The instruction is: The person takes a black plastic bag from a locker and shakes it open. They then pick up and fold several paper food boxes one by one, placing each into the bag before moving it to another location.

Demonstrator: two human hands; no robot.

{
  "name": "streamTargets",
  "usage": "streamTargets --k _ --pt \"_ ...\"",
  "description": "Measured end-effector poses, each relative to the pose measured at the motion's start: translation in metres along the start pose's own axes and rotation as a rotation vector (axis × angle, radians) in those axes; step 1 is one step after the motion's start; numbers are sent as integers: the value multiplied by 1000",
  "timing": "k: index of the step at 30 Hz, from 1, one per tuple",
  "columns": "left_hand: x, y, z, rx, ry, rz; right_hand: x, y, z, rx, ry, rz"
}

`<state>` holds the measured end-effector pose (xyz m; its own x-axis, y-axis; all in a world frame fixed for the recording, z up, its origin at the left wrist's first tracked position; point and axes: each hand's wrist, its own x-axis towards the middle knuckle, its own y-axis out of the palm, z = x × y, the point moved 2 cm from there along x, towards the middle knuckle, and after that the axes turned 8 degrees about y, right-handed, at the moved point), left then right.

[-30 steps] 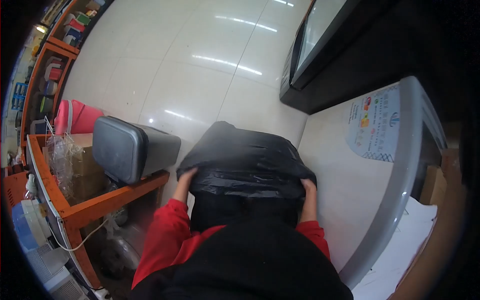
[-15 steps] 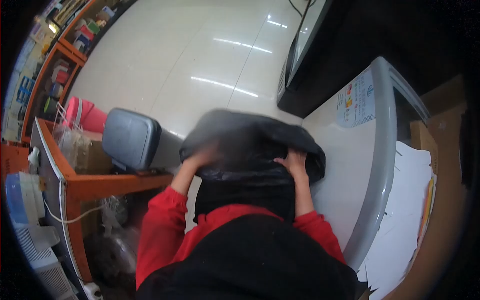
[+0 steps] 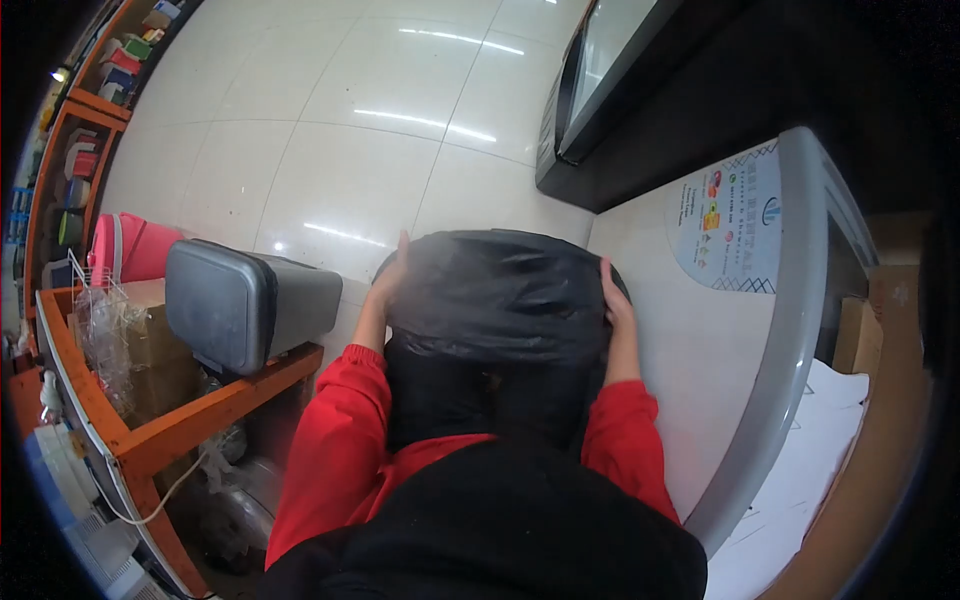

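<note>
A black plastic bag spreads in front of my body, creased and fairly taut over a wide rounded shape. What lies beneath it is hidden. My left hand presses against the bag's left side, slightly blurred, one finger pointing up. At the right side, my right hand grips the bag's edge, its fingers partly hidden behind the side. Below the bag are my legs in dark trousers, and both my arms are in red sleeves.
A grey lidded bin stands left, beside an orange-framed table. A pink container is behind it. Close on my right is a white chest freezer with a grey rim. A black cabinet stands ahead right; shelves line the far left.
Both hands have moved from the bag's top to its outer sides. The bag looks flatter and more stretched. The view has shifted slightly.
</note>
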<state>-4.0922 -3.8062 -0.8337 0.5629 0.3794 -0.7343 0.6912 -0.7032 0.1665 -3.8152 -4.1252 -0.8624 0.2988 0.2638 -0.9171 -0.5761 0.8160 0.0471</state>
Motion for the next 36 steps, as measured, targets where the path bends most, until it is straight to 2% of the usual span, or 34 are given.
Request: streamTargets --k 1,3,5,8,10,11,13,16,17,19,20,22,23,25,26,27,28,30,31,32,34,35,36 --pt "-2 6 -2 -109 -50 33 5 6 8 -46 27 -10" --pt "-19 24 -20 -85 117 2 -2 17 32 -138 47 -29" --pt "-42 44 -46 -72 304 22 7 15 35 4 37 22" --pt "-63 51 -56 -78 104 57 -23 13 50 70 -98 45" --pt "-52 42 -42 -1 230 86 -42 7 45 58 -275 32" --pt "-51 37 -44 119 431 44 -40 0 37 45 -377 17" --pt "-54 30 -36 349 786 -60 -79 -1 25 108 -321 -38" --pt "-99 42 -78 214 764 -52 -110 -3 14 159 -169 -41" --pt "-106 34 -83 289 753 -74 -115 -4 10 167 -119 -31" --pt "-118 33 -114 489 803 -176 -131 -1 11 -189 -467 -216" --pt "-118 36 -133 754 993 -270 -141 5 11 -366 -634 -306" --pt "-114 67 -169 1077 1339 -352 -180 19 43 -395 -676 -396" --pt "-99 88 -177 1050 1303 -202 -199 27 64 -419 -692 -442" --pt "-63 136 -177 1096 1237 50 -219 59 114 -601 -1116 -623" --pt "-44 158 -163 1179 1198 164 -208 78 130 -572 -1142 -445" --pt "-37 177 -140 1399 1074 209 -198 98 146 -542 -1165 -265" --pt "-23 188 -102 1648 914 243 -177 117 154 -640 -1149 -137" --pt "-26 192 -47 1700 920 120 -119 153 153 -1204 -834 -70" --pt "-40 191 -42 1615 796 137 -77 163 143 -1383 -624 11" --pt "-55 189 -40 1524 666 155 -48 162 140 -1445 -581 -127" --pt "-64 179 -39 1427 577 175 -20 165 150 -1568 -499 -402" --pt "-65 174 -41 1372 532 177 -17 171 161 -1586 -565 -390" --pt "-72 171 -42 1404 762 178 -15 176 163 -1600 -617 -366"
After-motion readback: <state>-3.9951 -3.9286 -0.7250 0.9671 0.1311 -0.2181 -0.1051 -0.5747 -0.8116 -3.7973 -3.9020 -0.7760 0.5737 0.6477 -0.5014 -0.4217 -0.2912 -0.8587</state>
